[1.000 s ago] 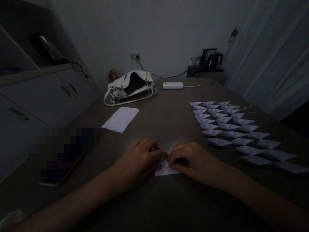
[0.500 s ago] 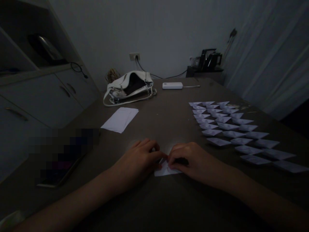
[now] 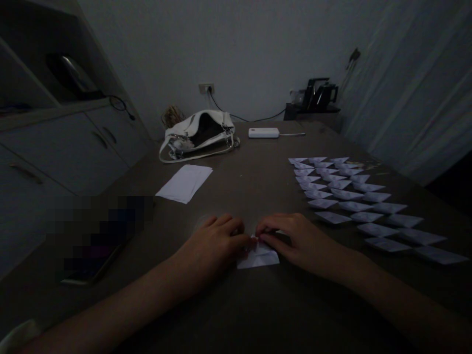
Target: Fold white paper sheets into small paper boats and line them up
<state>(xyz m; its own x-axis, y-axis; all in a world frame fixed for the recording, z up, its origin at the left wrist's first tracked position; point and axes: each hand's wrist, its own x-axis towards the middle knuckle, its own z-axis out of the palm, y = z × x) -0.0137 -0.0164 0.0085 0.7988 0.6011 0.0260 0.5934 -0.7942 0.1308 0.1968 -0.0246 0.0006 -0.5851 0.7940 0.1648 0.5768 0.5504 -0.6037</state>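
A small folded piece of white paper (image 3: 260, 256) lies on the dark table in front of me. My left hand (image 3: 221, 240) grips its upper left part, thumb and forefinger closed on it. From the other side my right hand (image 3: 291, 235) pinches the paper's top tip, so the two hands' fingertips nearly meet there. The paper's wide lower edge shows below the fingers; its top is partly hidden by them. To the right stand several folded paper boats (image 3: 352, 205) in slanting rows. A stack of flat white sheets (image 3: 185, 183) rests to the left, beyond my left hand.
A white handbag (image 3: 199, 133) sits at the back left. Near it lies a white power bank (image 3: 263, 132) with a short cable. At the left edge is a phone-like device (image 3: 99, 250), blurred by pixelation. A black kettle (image 3: 326, 96) stands at the back right.
My right hand has moved slightly up, from the paper's right side to its top tip, uncovering more of the paper. My left hand stays nearly in place.
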